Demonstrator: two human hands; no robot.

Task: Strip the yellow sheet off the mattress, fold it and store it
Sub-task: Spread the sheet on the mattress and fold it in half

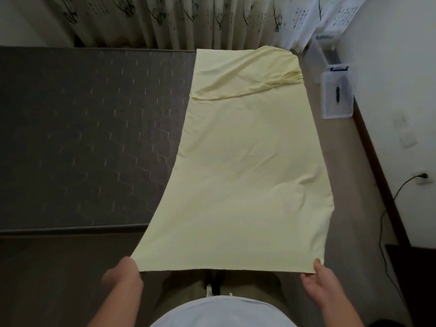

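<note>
While pinching sheet (240, 161) corners with left hand (122, 277) and right hand (318, 284), wide apart: keep edge taut, fold squarely forward.

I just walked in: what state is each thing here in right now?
yellow sheet: folded into a long strip, far end bunched, near edge lifted.
mattress: bare on its left part.
left hand: grips the sheet's near left corner.
right hand: pinches the near right corner.
curtain: drawn closed.
cable: plugged into the wall socket.
</note>
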